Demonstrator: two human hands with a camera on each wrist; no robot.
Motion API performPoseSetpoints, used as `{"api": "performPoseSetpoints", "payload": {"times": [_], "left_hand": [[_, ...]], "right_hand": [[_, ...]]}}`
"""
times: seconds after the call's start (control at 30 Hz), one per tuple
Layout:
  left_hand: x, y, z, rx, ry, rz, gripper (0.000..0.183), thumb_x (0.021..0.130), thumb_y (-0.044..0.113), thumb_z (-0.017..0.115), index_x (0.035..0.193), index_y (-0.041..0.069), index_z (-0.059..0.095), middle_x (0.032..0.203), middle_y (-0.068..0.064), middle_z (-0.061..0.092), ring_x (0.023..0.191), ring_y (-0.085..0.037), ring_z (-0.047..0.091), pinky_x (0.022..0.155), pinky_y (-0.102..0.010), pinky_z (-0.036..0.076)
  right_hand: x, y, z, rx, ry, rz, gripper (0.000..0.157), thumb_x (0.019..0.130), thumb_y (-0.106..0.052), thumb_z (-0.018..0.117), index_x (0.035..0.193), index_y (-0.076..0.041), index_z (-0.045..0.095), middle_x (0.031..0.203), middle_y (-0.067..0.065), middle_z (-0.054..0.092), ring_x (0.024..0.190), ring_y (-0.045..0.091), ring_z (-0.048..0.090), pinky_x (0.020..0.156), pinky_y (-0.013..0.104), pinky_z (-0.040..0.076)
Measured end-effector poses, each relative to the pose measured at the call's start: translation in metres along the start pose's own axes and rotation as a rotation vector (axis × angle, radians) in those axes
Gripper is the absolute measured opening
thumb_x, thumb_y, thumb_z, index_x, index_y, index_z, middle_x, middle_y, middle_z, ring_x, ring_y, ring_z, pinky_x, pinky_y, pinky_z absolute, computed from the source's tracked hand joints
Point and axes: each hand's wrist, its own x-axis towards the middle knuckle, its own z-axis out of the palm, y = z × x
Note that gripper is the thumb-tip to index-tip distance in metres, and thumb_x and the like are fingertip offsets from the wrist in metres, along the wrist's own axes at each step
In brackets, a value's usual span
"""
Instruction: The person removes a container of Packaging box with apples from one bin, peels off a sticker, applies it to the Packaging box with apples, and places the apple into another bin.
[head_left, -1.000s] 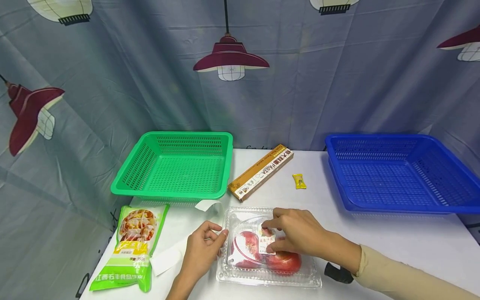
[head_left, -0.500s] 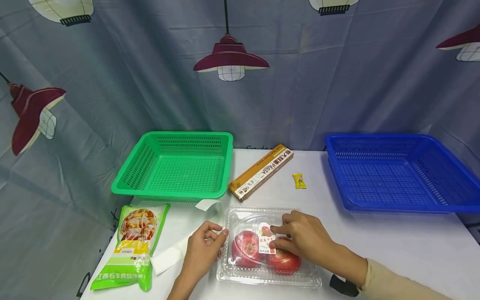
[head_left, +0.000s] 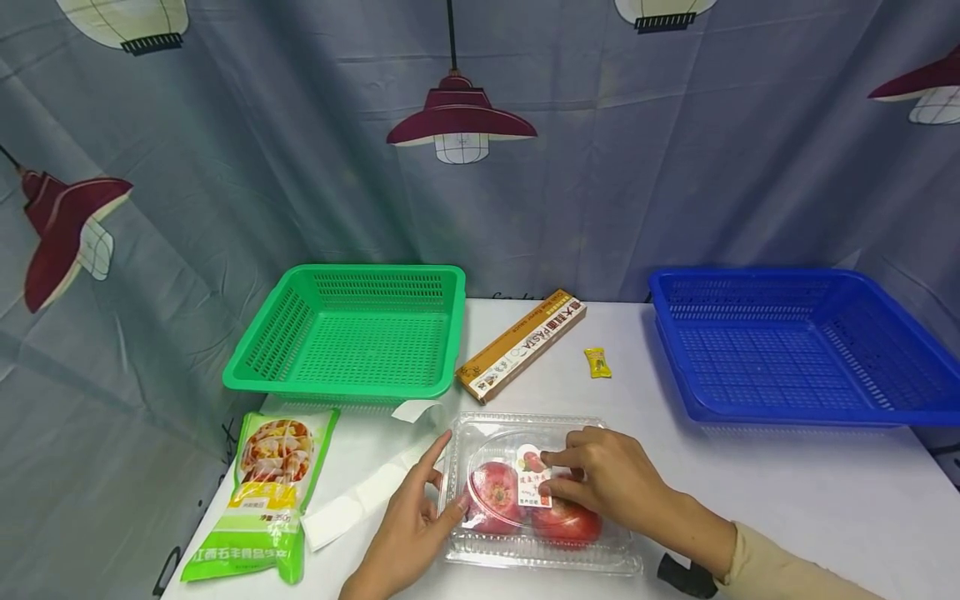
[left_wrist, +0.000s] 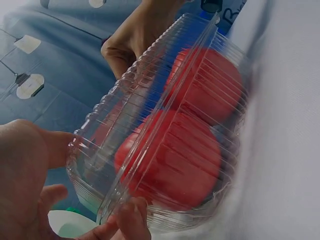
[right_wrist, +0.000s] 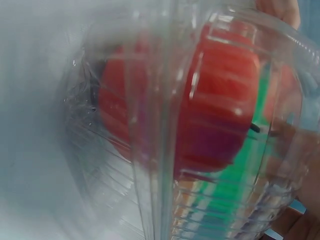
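Observation:
A clear plastic clamshell box [head_left: 517, 558] holds two red fruits that look like apples [head_left: 495, 497]. A white printed label [head_left: 528, 483] lies on its lid. At the box's left side, my left hand [head_left: 408, 529] grips the edge; in the left wrist view the thumb [left_wrist: 60, 147] meets the lid's ridged edge and fingertips [left_wrist: 131, 212] touch the seam. My right hand [head_left: 611, 479] reaches over the lid, its bent index finger and thumb tips at the label's right edge; whether they pinch it I cannot tell. The right wrist view is blurred, with red fruit [right_wrist: 220, 100] through the plastic.
White paper strip [head_left: 341, 518] lies left of the box, beside a green food bag [head_left: 258, 500]. Behind are a green basket [head_left: 341, 390], a pasta box [head_left: 521, 346] and a small yellow packet [head_left: 597, 362]. At right stands a blue basket [head_left: 787, 414]; a black object [head_left: 686, 577] shows beneath the right forearm.
My right hand has slid right from over the label to its right edge. My left hand has spread, its thumb moving onto the lid. The box has shifted very slightly.

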Motion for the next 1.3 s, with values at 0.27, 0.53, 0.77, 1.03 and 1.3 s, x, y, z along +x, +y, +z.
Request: {"api": "performPoseSetpoints", "payload": {"times": [0.27, 0.53, 0.77, 1.03, 1.3], "left_hand": [[-0.001, -0.005, -0.003, -0.110, -0.052, 0.045, 0.060, 0.096, 0.027, 0.065, 0.149, 0.038, 0.038, 0.107, -0.008, 0.045, 0.050, -0.003, 0.044, 0.046, -0.024, 0.044], [0.001, -0.005, -0.004, -0.112, -0.059, 0.036, 0.061, 0.095, 0.028, 0.068, 0.148, 0.040, 0.040, 0.106, -0.009, 0.046, 0.053, -0.004, 0.048, 0.049, -0.026, 0.047], [0.000, -0.004, -0.005, -0.154, -0.068, 0.031, 0.061, 0.095, 0.024, 0.067, 0.148, 0.038, 0.040, 0.106, -0.010, 0.044, 0.050, -0.003, 0.047, 0.044, -0.026, 0.047], [-0.001, -0.004, -0.006, -0.185, -0.088, 0.002, 0.062, 0.096, 0.021, 0.065, 0.149, 0.038, 0.038, 0.109, -0.010, 0.041, 0.049, -0.002, 0.044, 0.044, -0.025, 0.047], [-0.001, -0.003, -0.006, -0.220, -0.107, -0.013, 0.062, 0.097, 0.020, 0.064, 0.149, 0.038, 0.037, 0.111, -0.012, 0.039, 0.050, -0.002, 0.045, 0.046, -0.027, 0.050]], "right_hand": [[0.000, -0.001, -0.002, 0.009, -0.017, 0.019, 0.031, 0.073, -0.040, 0.085, 0.095, -0.018, 0.080, 0.063, -0.019, 0.042, 0.057, -0.003, 0.035, 0.047, 0.016, 0.031], [-0.011, 0.012, -0.011, 0.124, 0.147, 0.001, 0.025, 0.071, -0.017, 0.089, 0.093, -0.016, 0.077, 0.071, -0.021, 0.047, 0.066, -0.001, 0.047, 0.059, 0.015, 0.040], [-0.041, 0.046, -0.028, 0.260, 0.314, 0.330, 0.016, 0.080, -0.005, 0.081, 0.090, -0.016, 0.076, 0.072, -0.013, 0.062, 0.062, 0.006, 0.056, 0.057, 0.017, 0.044], [-0.082, 0.084, -0.050, 0.421, 0.284, 0.814, 0.035, 0.097, -0.027, 0.064, 0.106, 0.006, 0.070, 0.083, 0.003, 0.071, 0.071, 0.016, 0.067, 0.063, 0.023, 0.054], [-0.105, 0.105, -0.056, 0.553, 0.324, 0.950, 0.037, 0.100, -0.034, 0.057, 0.103, 0.001, 0.073, 0.079, 0.006, 0.068, 0.071, 0.014, 0.067, 0.064, 0.025, 0.055]]}}
